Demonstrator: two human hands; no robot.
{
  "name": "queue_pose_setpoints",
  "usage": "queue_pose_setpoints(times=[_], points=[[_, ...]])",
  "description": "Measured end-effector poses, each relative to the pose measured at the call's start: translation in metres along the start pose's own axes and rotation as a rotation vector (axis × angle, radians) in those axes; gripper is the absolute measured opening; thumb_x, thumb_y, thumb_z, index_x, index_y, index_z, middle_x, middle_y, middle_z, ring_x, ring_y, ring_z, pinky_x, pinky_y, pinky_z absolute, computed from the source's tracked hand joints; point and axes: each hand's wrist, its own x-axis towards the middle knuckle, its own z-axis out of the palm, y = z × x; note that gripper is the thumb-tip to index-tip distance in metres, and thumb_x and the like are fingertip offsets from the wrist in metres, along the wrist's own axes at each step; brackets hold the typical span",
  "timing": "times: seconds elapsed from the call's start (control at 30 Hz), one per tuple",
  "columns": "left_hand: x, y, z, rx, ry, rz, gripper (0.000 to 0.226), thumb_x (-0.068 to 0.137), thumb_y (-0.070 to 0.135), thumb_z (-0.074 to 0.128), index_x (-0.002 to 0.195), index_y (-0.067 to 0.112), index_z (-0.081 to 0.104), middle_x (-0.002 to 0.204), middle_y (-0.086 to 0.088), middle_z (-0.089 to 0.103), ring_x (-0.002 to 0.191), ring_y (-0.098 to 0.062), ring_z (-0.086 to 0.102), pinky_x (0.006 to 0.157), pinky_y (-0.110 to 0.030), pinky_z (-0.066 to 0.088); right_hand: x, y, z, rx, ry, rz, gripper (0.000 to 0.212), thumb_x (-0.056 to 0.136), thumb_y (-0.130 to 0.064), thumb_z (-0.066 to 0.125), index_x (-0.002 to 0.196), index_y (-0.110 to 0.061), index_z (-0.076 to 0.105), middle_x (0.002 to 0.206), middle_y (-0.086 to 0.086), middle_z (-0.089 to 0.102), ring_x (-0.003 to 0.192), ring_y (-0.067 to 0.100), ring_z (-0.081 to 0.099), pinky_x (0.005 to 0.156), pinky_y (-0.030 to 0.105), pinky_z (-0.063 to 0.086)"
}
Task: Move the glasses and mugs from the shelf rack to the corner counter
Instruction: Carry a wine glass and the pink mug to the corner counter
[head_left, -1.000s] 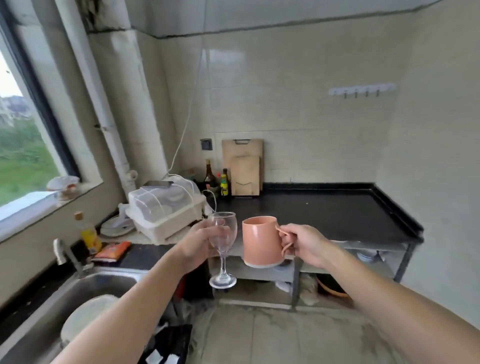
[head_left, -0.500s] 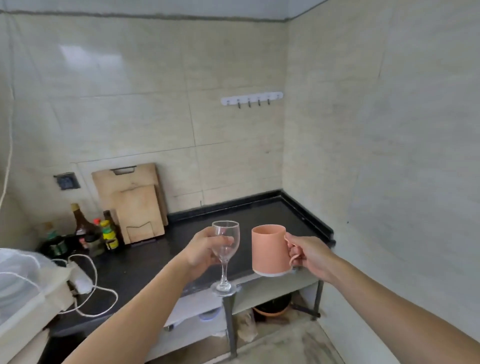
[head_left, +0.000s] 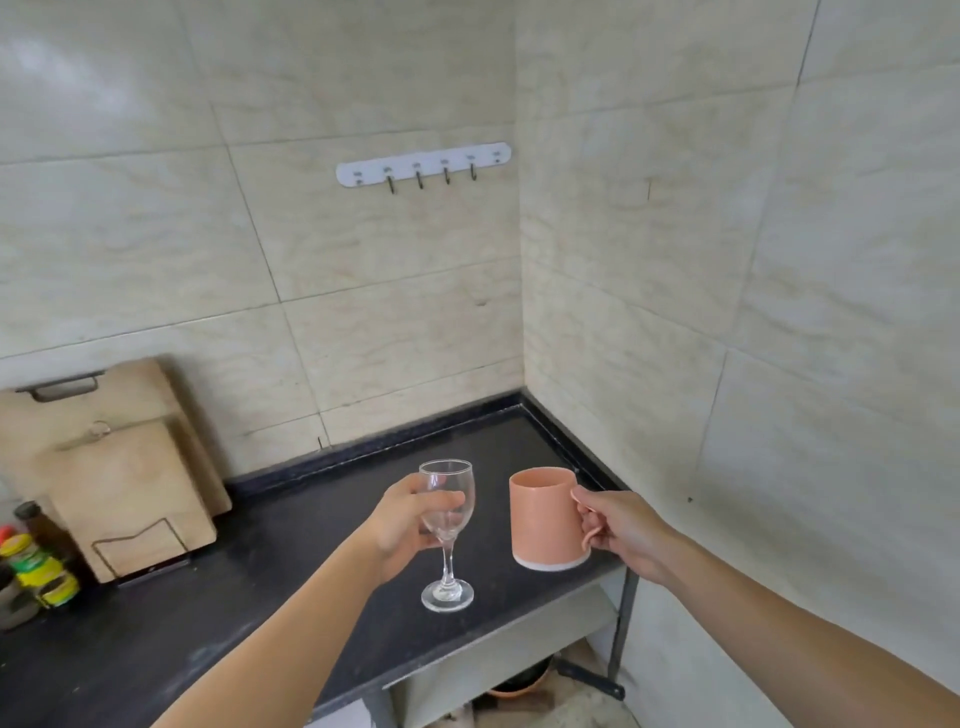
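As I watch the corner worktop (head_left: 249, 608), L hand (head_left: 402, 525) has fingers curled round the wine glass (head_left: 451, 480) bowl, R hand (head_left: 621, 530) fingers grip the pink mug (head_left: 540, 519) handle, both upright over it.

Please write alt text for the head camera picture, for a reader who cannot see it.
A person's left hand holds an empty wine glass by its bowl and the right hand grips a pink mug by its handle, both over a black counter in a tiled corner. Wooden cutting boards lean against the wall at left.
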Motion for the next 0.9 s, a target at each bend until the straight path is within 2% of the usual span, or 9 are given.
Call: queue_pose_setpoints(times=[0.23, 0.4, 0.53, 0.6, 0.73, 0.8, 0.9], points=[[0.093, 0.006, -0.016, -0.041, 0.071, -0.051, 0.058, 0.071, 0.019, 0.079, 0.119, -0.002, 0.055, 0.089, -0.011, 0.062, 0.076, -0.022, 0.062, 0.075, -0.040, 0.051, 0.118, -0.033, -0.013, -0.052, -0.004, 0.059, 0.033, 0.096, -0.030, 0.061, 0.068, -0.013, 0.062, 0.050, -0.002, 0.051, 0.063, 0.018, 0.049, 0.072, 0.034, 0.046], [0.157, 0.005, -0.044, -0.047, 0.124, -0.109, 0.070, 0.064, 0.023, 0.083, 0.121, -0.004, 0.052, 0.091, -0.013, 0.061, 0.077, -0.023, 0.062, 0.073, -0.040, 0.052, 0.193, -0.037, -0.005, -0.078, 0.003, 0.115, 0.031, 0.097, -0.028, 0.060, 0.070, -0.011, 0.063, 0.053, 0.000, 0.052, 0.062, 0.017, 0.051, 0.073, 0.034, 0.048], [0.222, 0.006, -0.067, -0.025, 0.126, -0.139, 0.064, 0.061, 0.024, 0.083, 0.112, -0.002, 0.054, 0.087, -0.012, 0.061, 0.074, -0.022, 0.061, 0.074, -0.040, 0.051, 0.255, -0.038, 0.006, -0.117, 0.035, 0.143, 0.032, 0.097, -0.027, 0.059, 0.070, -0.011, 0.063, 0.058, 0.002, 0.056, 0.067, 0.019, 0.053, 0.078, 0.036, 0.051], [0.258, 0.007, -0.078, -0.034, 0.189, -0.138, 0.064, 0.059, 0.021, 0.081, 0.113, -0.001, 0.055, 0.087, -0.011, 0.065, 0.074, -0.022, 0.063, 0.074, -0.039, 0.054, 0.288, -0.041, 0.011, -0.135, 0.059, 0.156, 0.033, 0.097, -0.029, 0.059, 0.070, -0.010, 0.063, 0.063, 0.004, 0.057, 0.069, 0.019, 0.054, 0.078, 0.035, 0.051], [0.327, 0.004, -0.098, -0.017, 0.232, -0.157, 0.072, 0.053, 0.030, 0.080, 0.118, 0.005, 0.057, 0.099, -0.009, 0.069, 0.081, -0.018, 0.068, 0.074, -0.034, 0.053, 0.350, -0.044, 0.019, -0.136, 0.122, 0.208, 0.035, 0.095, -0.035, 0.061, 0.073, -0.009, 0.062, 0.073, 0.007, 0.055, 0.077, 0.022, 0.054, 0.083, 0.035, 0.053], [0.355, 0.001, -0.105, -0.019, 0.256, -0.179, 0.073, 0.051, 0.031, 0.081, 0.116, 0.009, 0.057, 0.108, -0.011, 0.069, 0.087, -0.021, 0.069, 0.079, -0.038, 0.054, 0.374, -0.042, 0.021, -0.111, 0.160, 0.235, 0.034, 0.094, -0.037, 0.062, 0.075, -0.008, 0.063, 0.077, 0.008, 0.055, 0.081, 0.022, 0.054, 0.086, 0.036, 0.053], [0.400, -0.007, -0.112, -0.032, 0.278, -0.205, 0.068, 0.053, 0.021, 0.080, 0.114, 0.012, 0.051, 0.110, -0.013, 0.065, 0.095, -0.028, 0.069, 0.091, -0.047, 0.055, 0.417, -0.035, 0.023, -0.104, 0.191, 0.262, 0.029, 0.095, -0.035, 0.060, 0.085, -0.008, 0.065, 0.086, 0.009, 0.057, 0.086, 0.023, 0.056, 0.094, 0.039, 0.052]])
